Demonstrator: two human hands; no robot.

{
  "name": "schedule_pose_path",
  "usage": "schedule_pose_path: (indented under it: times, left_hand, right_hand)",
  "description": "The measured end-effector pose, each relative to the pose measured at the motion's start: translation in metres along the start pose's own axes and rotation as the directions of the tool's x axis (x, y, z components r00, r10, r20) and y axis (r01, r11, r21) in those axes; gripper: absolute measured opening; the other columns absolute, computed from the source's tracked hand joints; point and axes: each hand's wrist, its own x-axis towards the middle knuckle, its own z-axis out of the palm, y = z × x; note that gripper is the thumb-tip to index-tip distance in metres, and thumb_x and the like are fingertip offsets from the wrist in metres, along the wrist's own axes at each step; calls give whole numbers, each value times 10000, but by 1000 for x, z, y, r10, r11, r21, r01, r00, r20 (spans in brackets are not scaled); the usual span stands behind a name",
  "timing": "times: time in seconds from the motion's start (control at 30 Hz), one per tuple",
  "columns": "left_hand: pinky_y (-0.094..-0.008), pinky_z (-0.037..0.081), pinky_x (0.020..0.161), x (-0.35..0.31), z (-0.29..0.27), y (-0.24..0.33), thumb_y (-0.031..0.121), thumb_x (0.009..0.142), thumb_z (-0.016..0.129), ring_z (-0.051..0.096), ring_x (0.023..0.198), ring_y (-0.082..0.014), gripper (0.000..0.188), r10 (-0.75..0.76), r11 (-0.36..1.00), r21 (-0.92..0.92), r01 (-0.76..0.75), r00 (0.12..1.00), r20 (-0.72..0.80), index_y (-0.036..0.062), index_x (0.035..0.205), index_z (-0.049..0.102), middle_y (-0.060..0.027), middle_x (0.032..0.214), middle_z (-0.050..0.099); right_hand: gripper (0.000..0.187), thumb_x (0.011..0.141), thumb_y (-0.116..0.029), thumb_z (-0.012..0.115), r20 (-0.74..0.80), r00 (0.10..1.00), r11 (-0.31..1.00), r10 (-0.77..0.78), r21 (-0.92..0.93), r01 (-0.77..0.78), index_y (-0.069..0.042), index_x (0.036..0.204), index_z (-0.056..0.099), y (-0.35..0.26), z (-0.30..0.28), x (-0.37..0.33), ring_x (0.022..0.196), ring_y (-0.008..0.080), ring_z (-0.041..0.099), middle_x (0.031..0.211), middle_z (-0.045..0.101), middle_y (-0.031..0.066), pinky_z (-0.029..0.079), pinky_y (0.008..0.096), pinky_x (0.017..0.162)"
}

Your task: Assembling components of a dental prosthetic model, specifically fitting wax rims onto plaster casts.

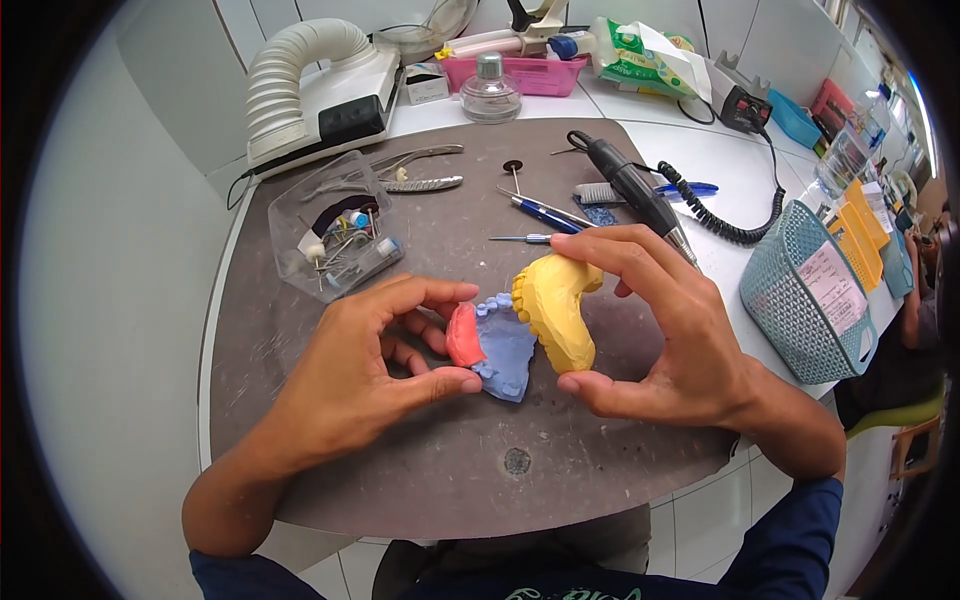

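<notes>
A blue dental cast (pixel 508 350) lies low over the middle of the bench, with a row of teeth along its far edge. Pink wax-like material (pixel 465 337) covers its left side. My left hand (pixel 375 355) grips that side, index finger at the far end and thumb at the near end. To the right, my right hand (pixel 670 330) holds a yellow dental cast (pixel 560 315) tilted on edge between fingers and thumb. The yellow teeth face left, close beside the blue cast; whether the two touch, I cannot tell.
Beyond my hands lie a clear box (pixel 340 235) of small burs, pliers (pixel 425 184), a blue pen-like tool (pixel 545 213) and a dark handpiece (pixel 630 185) on a coiled cord. A white suction hose (pixel 300 60) stands back left, a blue basket (pixel 805 290) at right.
</notes>
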Motion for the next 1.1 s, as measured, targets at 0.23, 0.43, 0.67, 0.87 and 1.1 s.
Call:
schedule_pose_path:
  times: [0.23, 0.43, 0.67, 0.87, 1.1]
  left_hand:
    - [-251, 546, 823, 0, -2, -1, 30, 773, 830, 617, 991, -103, 556, -27, 997, -73, 26, 1000, -10, -4, 1282, 610, -45, 1140, 628]
    - [-263, 545, 876, 1, -1, -7, 33, 773, 834, 623, 1065, -124, 579, 158, 978, -122, -170, 983, -96, -7, 1298, 594, -57, 1215, 613]
    - [-297, 548, 951, -2, 2, -6, 10, 749, 850, 626, 1087, -150, 630, 308, 936, -151, -317, 948, -77, -31, 1312, 570, -91, 1253, 557]
    - [-290, 570, 894, -3, 8, -6, -49, 793, 788, 633, 1018, -142, 606, 318, 912, -246, -327, 945, -78, -6, 1350, 553, -95, 1229, 552]
    - [-295, 553, 939, -6, 10, -4, -49, 790, 795, 624, 1051, -141, 593, 303, 897, -318, -308, 951, -67, -23, 1332, 557, -103, 1270, 559]
  right_hand:
    - [822, 676, -300, 862, -8, 1000, 1000, -20, 8, 20, -28, 1381, 536, 2, 2, -2, 1082, 274, 628, 1262, 603, 181, 529, 353, 810]
    - [807, 667, -248, 873, -28, 991, 990, -133, -48, 132, -35, 1373, 546, 0, 7, -2, 1110, 286, 624, 1283, 587, 186, 544, 384, 882]
    - [801, 636, -186, 891, -117, 965, 972, -235, -32, 233, -42, 1352, 561, -5, 11, -1, 1084, 302, 623, 1283, 586, 193, 553, 371, 821]
    - [792, 628, -182, 912, -159, 944, 958, -288, -60, 282, -61, 1329, 566, -5, 18, -1, 1053, 291, 629, 1297, 582, 197, 545, 351, 745]
    - [789, 634, -180, 918, -139, 946, 956, -293, -75, 285, -84, 1330, 559, -5, 17, -1, 1046, 296, 636, 1302, 581, 199, 547, 341, 708]
